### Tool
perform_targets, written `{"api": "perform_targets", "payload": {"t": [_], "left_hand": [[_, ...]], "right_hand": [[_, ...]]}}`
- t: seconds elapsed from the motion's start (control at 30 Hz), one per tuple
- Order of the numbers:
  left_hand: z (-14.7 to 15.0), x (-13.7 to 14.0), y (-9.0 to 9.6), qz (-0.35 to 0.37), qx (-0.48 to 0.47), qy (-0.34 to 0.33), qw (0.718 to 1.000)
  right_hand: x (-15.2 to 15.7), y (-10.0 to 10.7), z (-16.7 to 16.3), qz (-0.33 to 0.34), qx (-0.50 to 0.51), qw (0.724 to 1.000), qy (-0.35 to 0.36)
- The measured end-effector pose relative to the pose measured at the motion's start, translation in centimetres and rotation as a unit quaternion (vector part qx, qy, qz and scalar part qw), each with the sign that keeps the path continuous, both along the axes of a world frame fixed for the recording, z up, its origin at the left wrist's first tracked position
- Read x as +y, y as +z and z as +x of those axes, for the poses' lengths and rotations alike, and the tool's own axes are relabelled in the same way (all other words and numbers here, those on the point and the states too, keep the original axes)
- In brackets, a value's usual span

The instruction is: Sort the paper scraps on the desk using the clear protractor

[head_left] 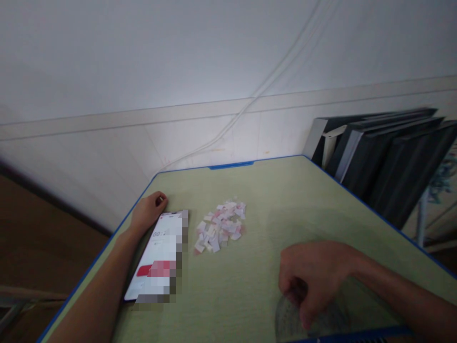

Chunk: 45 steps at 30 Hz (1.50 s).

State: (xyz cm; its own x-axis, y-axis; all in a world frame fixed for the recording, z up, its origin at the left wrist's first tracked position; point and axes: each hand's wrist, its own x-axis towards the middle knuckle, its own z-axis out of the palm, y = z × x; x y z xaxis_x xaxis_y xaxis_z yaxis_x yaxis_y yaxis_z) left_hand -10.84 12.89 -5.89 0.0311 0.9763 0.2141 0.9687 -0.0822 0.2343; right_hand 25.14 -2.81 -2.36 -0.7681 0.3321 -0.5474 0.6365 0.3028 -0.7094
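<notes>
A loose heap of small torn paper pieces (221, 224), white and pale pink, lies on the middle of the pale green table. My left hand (148, 209) rests near the table's left edge, its fingers curled in and nothing showing in them. Just beside it lies a phone (157, 252) with a lit screen, partly blurred out. At the lower right, my right hand (316, 271) is closed, fingers bent down over a clear round container (285, 324). Whatever its fingertips hold, if anything, is hidden. The hand covers much of the container.
The green table (260, 186) has a blue edge and stands against a white wall. Several black folders or boards (382, 157) lean beyond its right edge. A white cable (228, 126) runs down the wall. A dark blue-edged object (367, 334) sits at the bottom.
</notes>
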Motion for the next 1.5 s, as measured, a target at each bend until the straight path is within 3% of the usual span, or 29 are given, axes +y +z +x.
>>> {"api": "perform_targets", "payload": {"t": [0.23, 0.47, 0.67, 0.8, 0.9, 0.97, 1.17, 1.3, 1.4, 1.5], "left_hand": [[-0.3, 0.1, 0.1, -0.005, 0.000, 0.009, 1.000], [-0.6, 0.2, 0.0, 0.005, -0.003, 0.001, 1.000], [-0.6, 0.3, 0.0, 0.004, 0.002, -0.005, 1.000], [-0.5, 0.2, 0.0, 0.002, 0.001, -0.005, 1.000], [-0.4, 0.2, 0.0, 0.003, -0.005, -0.006, 1.000], [-0.4, 0.1, 0.0, 0.002, -0.006, -0.006, 1.000], [-0.1, 0.0, 0.1, -0.002, 0.007, 0.001, 1.000], [0.1, -0.1, 0.1, -0.004, 0.012, 0.008, 1.000], [0.1, -0.1, 0.1, -0.004, 0.013, 0.005, 1.000], [0.1, -0.1, 0.0, -0.006, 0.010, 0.004, 1.000]], "right_hand": [[-0.4, 0.1, -0.3, -0.014, 0.046, 0.999, -0.015], [-0.7, 1.0, -0.6, -0.084, 0.072, 0.994, -0.022], [-0.7, 1.6, -0.6, -0.105, 0.083, 0.990, 0.038], [-0.4, 1.3, -0.7, -0.156, 0.154, 0.974, -0.065], [0.1, 0.6, -0.8, -0.164, 0.252, 0.933, -0.197], [0.7, 0.0, -0.8, -0.131, 0.291, 0.911, -0.261], [2.4, -2.0, -0.8, 0.088, 0.305, 0.855, -0.410], [2.6, -2.8, -1.2, 0.176, 0.287, 0.852, -0.402], [2.3, -2.4, -1.3, 0.241, 0.240, 0.872, -0.352], [2.1, -1.7, -1.3, 0.262, 0.208, 0.885, -0.323]]}}
